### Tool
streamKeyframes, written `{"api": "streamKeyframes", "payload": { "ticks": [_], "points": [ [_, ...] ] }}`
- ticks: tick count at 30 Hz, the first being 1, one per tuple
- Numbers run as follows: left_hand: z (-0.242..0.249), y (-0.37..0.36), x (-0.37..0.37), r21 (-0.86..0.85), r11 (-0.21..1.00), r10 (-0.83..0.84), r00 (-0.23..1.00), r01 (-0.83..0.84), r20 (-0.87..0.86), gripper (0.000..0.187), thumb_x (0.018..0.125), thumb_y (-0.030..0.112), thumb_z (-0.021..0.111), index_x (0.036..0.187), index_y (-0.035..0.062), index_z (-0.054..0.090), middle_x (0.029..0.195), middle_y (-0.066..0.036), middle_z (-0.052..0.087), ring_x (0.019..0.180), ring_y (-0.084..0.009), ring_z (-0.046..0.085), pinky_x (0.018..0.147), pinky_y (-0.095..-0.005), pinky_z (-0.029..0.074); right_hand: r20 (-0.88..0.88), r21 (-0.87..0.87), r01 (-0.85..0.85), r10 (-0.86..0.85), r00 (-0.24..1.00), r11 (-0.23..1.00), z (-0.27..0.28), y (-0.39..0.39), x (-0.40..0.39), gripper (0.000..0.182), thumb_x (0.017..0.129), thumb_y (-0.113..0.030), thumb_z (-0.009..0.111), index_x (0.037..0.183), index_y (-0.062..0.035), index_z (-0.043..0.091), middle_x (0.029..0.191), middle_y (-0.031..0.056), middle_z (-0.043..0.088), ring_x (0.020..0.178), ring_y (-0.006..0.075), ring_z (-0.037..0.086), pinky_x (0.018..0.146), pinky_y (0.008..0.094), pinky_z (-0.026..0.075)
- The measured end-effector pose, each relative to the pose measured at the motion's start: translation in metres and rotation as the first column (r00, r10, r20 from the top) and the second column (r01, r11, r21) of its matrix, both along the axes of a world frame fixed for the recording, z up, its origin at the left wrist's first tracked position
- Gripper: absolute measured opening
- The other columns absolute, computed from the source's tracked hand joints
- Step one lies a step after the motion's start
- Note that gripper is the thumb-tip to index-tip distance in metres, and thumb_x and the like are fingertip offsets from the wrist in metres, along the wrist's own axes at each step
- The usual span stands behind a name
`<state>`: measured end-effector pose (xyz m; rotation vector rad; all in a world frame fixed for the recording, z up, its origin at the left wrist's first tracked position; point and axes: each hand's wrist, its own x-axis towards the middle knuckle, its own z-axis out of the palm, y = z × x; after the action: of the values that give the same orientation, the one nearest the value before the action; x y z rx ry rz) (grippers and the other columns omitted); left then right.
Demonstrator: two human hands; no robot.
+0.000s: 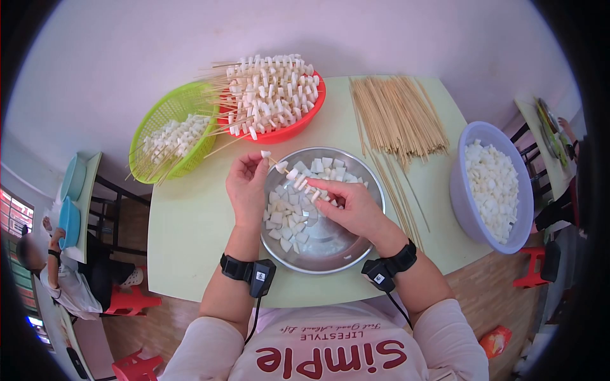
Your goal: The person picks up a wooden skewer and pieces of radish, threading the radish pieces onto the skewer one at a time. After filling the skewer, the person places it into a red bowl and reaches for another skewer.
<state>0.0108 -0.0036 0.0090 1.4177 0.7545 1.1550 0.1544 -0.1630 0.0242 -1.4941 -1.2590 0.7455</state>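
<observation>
My right hand (353, 206) is closed around a thin bamboo skewer threaded with several white chunks (300, 182), of a food I cannot identify. Toward the skewer's upper left end, my left hand (246, 185) is closed in a pinch. At its fingertips a single white chunk (265, 154) shows, apart from the others. Below both hands lies a round metal basin (330, 259) with loose white chunks (289, 219) across its left and back parts. Part of the skewer is hidden by my right fingers.
A red bowl (293, 132) piled with filled skewers and a green basket (143, 119) stand at the back left. Bare skewers (400, 117) lie back right, beside a purple tub (460, 193) of white chunks. Another person (63, 279) sits at the far left.
</observation>
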Motion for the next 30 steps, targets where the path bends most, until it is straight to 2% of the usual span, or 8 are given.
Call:
{"api": "streamKeyframes", "payload": {
  "ticks": [4,6,10,16,19,21,24,30],
  "points": [
    [-0.005,0.002,0.001,0.014,1.000,0.001,0.999,-0.002,0.035,0.011,0.090,0.003,0.064,0.099,-0.0025,0.060,0.092,-0.004,0.063,0.083,-0.0084,0.058,0.078,-0.0215,0.049,-0.012,0.005,-0.013,0.013,1.000,1.000,-0.004,0.000,0.002,0.041,0.086,-0.014,0.066,0.127,-0.0146,0.062,0.067,0.0040,0.059,0.056,0.0076,0.047,0.055,0.0244,0.042],
    [-0.006,0.003,0.000,0.041,0.999,-0.006,1.000,0.007,-0.008,0.011,0.089,0.001,0.064,0.099,-0.0032,0.061,0.091,-0.004,0.063,0.083,-0.0089,0.058,0.078,-0.0223,0.049,-0.247,-0.074,-0.054,0.034,0.968,0.996,-0.004,0.001,0.003,0.041,0.087,-0.013,0.065,0.128,-0.0131,0.061,0.066,0.0000,0.056,0.057,0.0057,0.044,0.054,0.0236,0.040],
    [-0.006,0.001,0.000,0.100,0.995,0.024,0.998,-0.017,-0.065,0.012,0.088,0.000,0.064,0.099,-0.0035,0.061,0.090,-0.004,0.063,0.081,-0.0094,0.058,0.077,-0.0233,0.048,-0.271,-0.073,-0.056,0.034,0.962,0.996,-0.006,0.000,0.003,0.041,0.087,-0.012,0.064,0.128,-0.0122,0.061,0.067,-0.0020,0.054,0.058,0.0045,0.043,0.054,0.0228,0.039],
    [-0.002,0.001,-0.001,0.340,0.940,0.084,0.984,-0.026,-0.156,0.011,0.088,0.001,0.064,0.098,-0.0028,0.061,0.089,-0.004,0.063,0.081,-0.0098,0.058,0.078,-0.0242,0.048,0.011,-0.010,0.005,-0.005,1.000,1.000,0.003,-0.002,-0.001,0.040,0.087,-0.013,0.064,0.127,-0.0133,0.062,0.067,0.0045,0.060,0.056,0.0071,0.046,0.054,0.0247,0.042],
    [-0.003,0.000,0.003,0.208,0.978,0.043,0.997,-0.029,-0.064,0.010,0.090,0.002,0.062,0.098,-0.0028,0.062,0.089,-0.004,0.063,0.083,-0.0104,0.059,0.079,-0.0246,0.048,0.058,0.058,0.017,-0.020,0.998,0.998,0.004,-0.002,-0.003,0.041,0.086,-0.014,0.064,0.127,-0.0140,0.062,0.068,0.0094,0.062,0.055,0.0097,0.049,0.055,0.0263,0.044],
    [-0.005,-0.001,0.007,0.093,0.996,0.004,0.993,-0.015,0.115,0.017,0.094,0.005,0.059,0.109,-0.0038,0.062,0.095,-0.005,0.064,0.087,-0.0100,0.058,0.078,-0.0245,0.049,0.078,0.026,0.029,-0.030,0.997,0.999,0.007,-0.003,-0.003,0.041,0.086,-0.011,0.065,0.127,-0.0139,0.062,0.068,0.0019,0.060,0.059,0.0053,0.047,0.057,0.0224,0.043],
    [0.000,-0.002,0.001,0.034,0.998,-0.048,0.996,0.046,0.070,0.021,0.095,0.008,0.060,0.111,-0.0045,0.063,0.095,-0.006,0.065,0.089,-0.0118,0.061,0.083,-0.0240,0.049,0.088,0.036,0.007,-0.010,0.996,0.999,0.003,-0.002,-0.003,0.042,0.086,-0.010,0.065,0.127,-0.0140,0.062,0.068,0.0045,0.061,0.058,0.0069,0.049,0.057,0.0235,0.044],
    [-0.003,0.001,-0.002,-0.038,0.996,-0.077,0.995,0.079,0.062,0.021,0.095,0.011,0.060,0.109,-0.0036,0.065,0.098,-0.008,0.067,0.085,-0.0115,0.063,0.080,-0.0252,0.052,0.204,0.156,0.027,-0.059,0.977,0.987,0.003,-0.002,-0.007,0.043,0.085,-0.009,0.065,0.127,-0.0144,0.062,0.070,0.0096,0.063,0.057,0.0105,0.052,0.056,0.0249,0.044]
  ]
}}
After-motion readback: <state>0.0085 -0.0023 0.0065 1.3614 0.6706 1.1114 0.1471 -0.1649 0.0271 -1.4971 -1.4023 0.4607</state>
